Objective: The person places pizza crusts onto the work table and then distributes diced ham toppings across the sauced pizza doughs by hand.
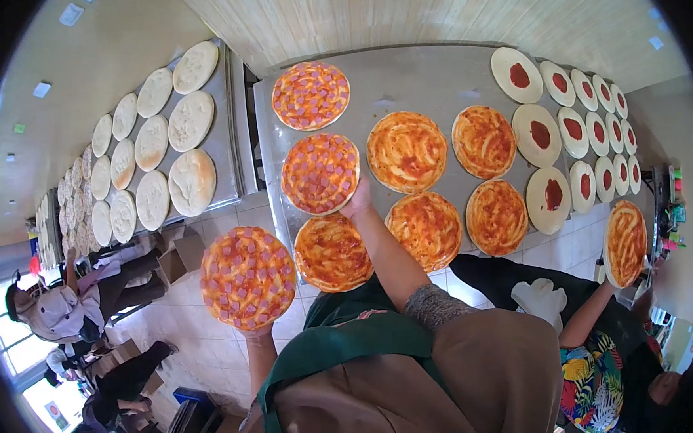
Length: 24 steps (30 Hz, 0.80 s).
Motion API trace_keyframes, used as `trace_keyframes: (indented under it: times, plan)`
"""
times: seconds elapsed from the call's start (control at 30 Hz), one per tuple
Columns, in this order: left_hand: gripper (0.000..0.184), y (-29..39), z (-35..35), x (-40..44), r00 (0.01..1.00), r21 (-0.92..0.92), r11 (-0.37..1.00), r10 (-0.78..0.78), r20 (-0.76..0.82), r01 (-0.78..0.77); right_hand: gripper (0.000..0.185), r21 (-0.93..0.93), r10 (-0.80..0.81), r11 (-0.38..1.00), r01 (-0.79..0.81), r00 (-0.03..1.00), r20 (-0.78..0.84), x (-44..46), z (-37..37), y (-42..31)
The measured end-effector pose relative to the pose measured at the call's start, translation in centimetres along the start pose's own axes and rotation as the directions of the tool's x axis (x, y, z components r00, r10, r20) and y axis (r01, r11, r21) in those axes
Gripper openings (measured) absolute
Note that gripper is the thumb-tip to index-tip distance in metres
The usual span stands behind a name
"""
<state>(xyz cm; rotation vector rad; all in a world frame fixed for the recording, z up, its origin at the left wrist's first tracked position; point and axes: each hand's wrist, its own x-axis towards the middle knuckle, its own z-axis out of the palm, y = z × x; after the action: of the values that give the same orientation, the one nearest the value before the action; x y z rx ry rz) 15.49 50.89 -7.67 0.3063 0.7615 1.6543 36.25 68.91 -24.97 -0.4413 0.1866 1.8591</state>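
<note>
A pizza base with sauce, cheese and pink ham cubes [249, 276] rests on my left hand [257, 331], which is beneath it, off the table's left front corner. My right hand [359, 199] grips the right edge of another ham-topped pizza [320, 173] on the metal table [397, 78]. Behind that one lies a third ham-topped pizza [310, 96]. In front of it is a pizza with sauce and cheese only [333, 253]. Similar ones, such as this cheese pizza [408, 152], lie to the right of my right hand.
Bases with red sauce spots [542, 133] fill the table's right part. Plain bases [190, 121] cover another table at the left. A co-worker's arm [587, 317] holds up a sauced pizza [626, 243] at the right. Other people [55, 310] are at the far left.
</note>
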Motion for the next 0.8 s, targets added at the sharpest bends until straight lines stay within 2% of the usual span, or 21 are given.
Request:
trace_keyframes:
  times: [0.07, 0.13, 0.2, 0.23, 0.33, 0.4, 0.47, 0.5, 0.57, 0.67, 0.7, 0.8]
  plan:
    - [0.067, 0.0, -0.3, 0.2, 0.999, -0.033, 0.999, -0.01, -0.045, 0.009, 0.054, 0.034, -0.009, 0.999, 0.01, 0.999, -0.037, -0.2, -0.5, 0.1]
    - [0.067, -0.3, 0.0, 0.7, 0.998, -0.076, 0.996, -0.047, -0.039, 0.044, 0.056, 0.085, -0.059, 0.995, 0.056, 0.998, 0.032, -0.6, -0.6, -0.8]
    - [0.066, -1.4, 1.1, 2.0, 0.991, -0.098, 0.988, -0.115, 0.069, 0.121, 0.057, 0.179, -0.093, 0.98, 0.081, 0.994, 0.059, -2.0, 2.0, -3.3]
    - [0.066, -2.2, 1.9, 2.8, 0.978, -0.104, 0.98, -0.152, 0.143, 0.168, 0.058, 0.095, -0.167, 0.982, 0.162, 0.985, 0.047, -2.9, 3.5, -5.3]
    - [0.065, -5.7, 4.4, 6.8, 0.889, -0.109, 0.941, -0.259, 0.378, 0.32, 0.057, 0.162, -0.229, 0.969, 0.188, 0.927, 0.295, -3.7, 6.5, -13.5]
    - [0.065, -8.9, 6.5, 10.5, 0.81, -0.103, 0.909, -0.303, 0.503, 0.404, 0.057, 0.04, -0.417, 0.908, 0.418, 0.886, 0.202, -1.9, 6.6, -19.4]
    - [0.064, -13.1, 8.0, 15.2, 0.744, -0.094, 0.882, -0.327, 0.583, 0.461, 0.056, -0.025, -0.555, 0.818, 0.575, 0.801, 0.224, 1.0, 5.2, -25.2]
    - [0.064, -15.3, 8.5, 17.7, 0.735, -0.09, 0.878, -0.334, 0.59, 0.471, 0.056, -0.018, -0.593, 0.792, 0.611, 0.776, 0.215, 2.3, 4.4, -27.6]
    - [0.06, -20.7, 7.9, 23.5, 0.769, -0.044, 0.88, -0.388, 0.509, 0.473, 0.054, -0.004, -0.668, 0.732, 0.682, 0.719, 0.19, 4.4, 3.4, -31.3]
    - [0.058, -25.2, 13.4, 28.3, 0.75, -0.039, 0.843, -0.455, 0.48, 0.537, 0.052, 0.061, -0.762, 0.641, 0.765, 0.625, 0.17, 6.6, 3.4, -34.0]
    - [0.058, -26.6, 14.8, 29.5, 0.747, -0.046, 0.839, -0.456, 0.484, 0.542, 0.05, 0.047, -0.756, 0.645, 0.763, 0.628, 0.184, 8.0, 1.8, -35.1]
    - [0.058, -30.0, 16.8, 32.4, 0.744, -0.047, 0.827, -0.477, 0.467, 0.56, 0.049, 0.05, -0.729, 0.683, 0.728, 0.678, 0.093, 10.0, 0.2, -36.4]
